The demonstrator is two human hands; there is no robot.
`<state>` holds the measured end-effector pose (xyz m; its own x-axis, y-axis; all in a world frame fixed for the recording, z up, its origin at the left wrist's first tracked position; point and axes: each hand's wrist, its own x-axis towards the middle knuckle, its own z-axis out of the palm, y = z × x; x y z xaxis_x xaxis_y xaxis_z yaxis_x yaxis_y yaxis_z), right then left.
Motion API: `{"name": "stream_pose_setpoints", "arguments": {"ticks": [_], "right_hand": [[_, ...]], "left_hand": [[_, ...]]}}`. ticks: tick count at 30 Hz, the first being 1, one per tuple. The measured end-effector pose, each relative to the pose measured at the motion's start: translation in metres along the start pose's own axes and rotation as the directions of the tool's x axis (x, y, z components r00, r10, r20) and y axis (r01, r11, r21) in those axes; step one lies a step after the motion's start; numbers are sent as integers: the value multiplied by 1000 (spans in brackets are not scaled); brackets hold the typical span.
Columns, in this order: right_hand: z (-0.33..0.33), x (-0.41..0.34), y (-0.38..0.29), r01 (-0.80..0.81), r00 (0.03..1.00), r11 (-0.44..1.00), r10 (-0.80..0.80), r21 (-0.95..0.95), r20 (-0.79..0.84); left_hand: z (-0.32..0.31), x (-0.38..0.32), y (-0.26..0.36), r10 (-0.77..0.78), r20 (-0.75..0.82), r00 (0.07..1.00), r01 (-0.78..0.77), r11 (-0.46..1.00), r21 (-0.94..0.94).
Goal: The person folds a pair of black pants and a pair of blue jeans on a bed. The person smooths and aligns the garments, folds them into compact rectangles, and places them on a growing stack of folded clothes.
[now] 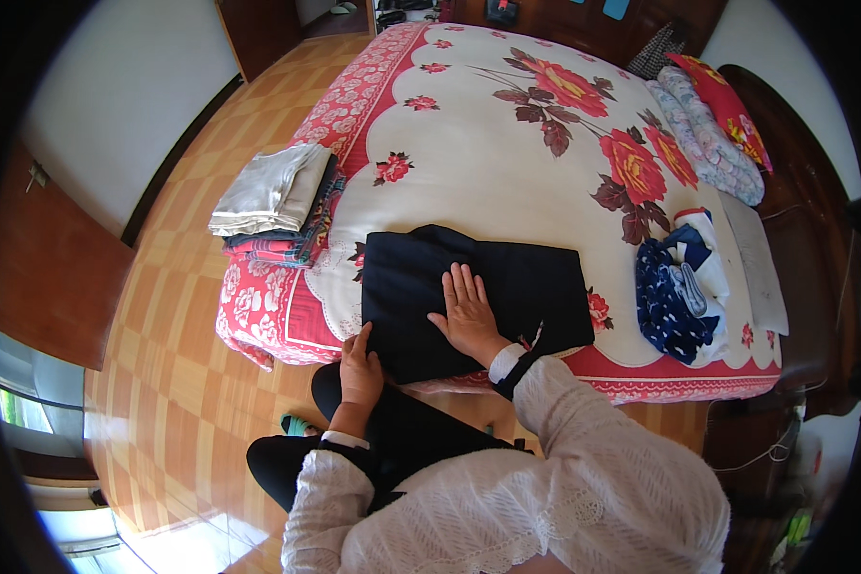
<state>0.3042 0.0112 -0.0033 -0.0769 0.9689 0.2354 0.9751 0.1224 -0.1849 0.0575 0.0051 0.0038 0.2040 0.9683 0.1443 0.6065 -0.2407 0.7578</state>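
A folded dark garment (416,301) lies flat at the near edge of the bed, its fabric black or navy. My right hand (468,312) rests palm down on its middle, the fingers pointing away from me and the thumb apart. At the garment's near left corner is my left hand (361,366), fingertips touching the edge; whether it pinches the cloth cannot be told. A small patterned bit shows at the garment's near side by my right wrist. Left of it, on the bed's corner, sits a stack of folded clothes (269,194), pale on top, with dark and red plaid pieces below.
The bed has a floral bedspread (473,158). To the right lies a loose pile of blue and white clothes (678,287), beside a grey flat cloth (753,258). A rolled floral quilt (710,136) and a red pillow (725,107) are near the headboard. A wooden door (57,251) stands at left.
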Motion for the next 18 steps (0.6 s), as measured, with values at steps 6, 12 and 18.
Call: {"name": "stream_pose_setpoints", "arguments": {"ticks": [6, 12, 18], "right_hand": [[-4, -25, 1, 41, 999, 998, -42, 40, 23], [-17, -39, -2, 29, 993, 998, -36, 65, 116], [-31, -2, -18, 214, 976, 977, -215, 16, 46]], "left_hand": [[0, 0, -4, 47, -1, 999, -47, 999, 19], [0, 0, -6, 42, -2, 999, -42, 999, -25], [0, -1, -2, -34, 0, 999, 34, 996, -77]]}}
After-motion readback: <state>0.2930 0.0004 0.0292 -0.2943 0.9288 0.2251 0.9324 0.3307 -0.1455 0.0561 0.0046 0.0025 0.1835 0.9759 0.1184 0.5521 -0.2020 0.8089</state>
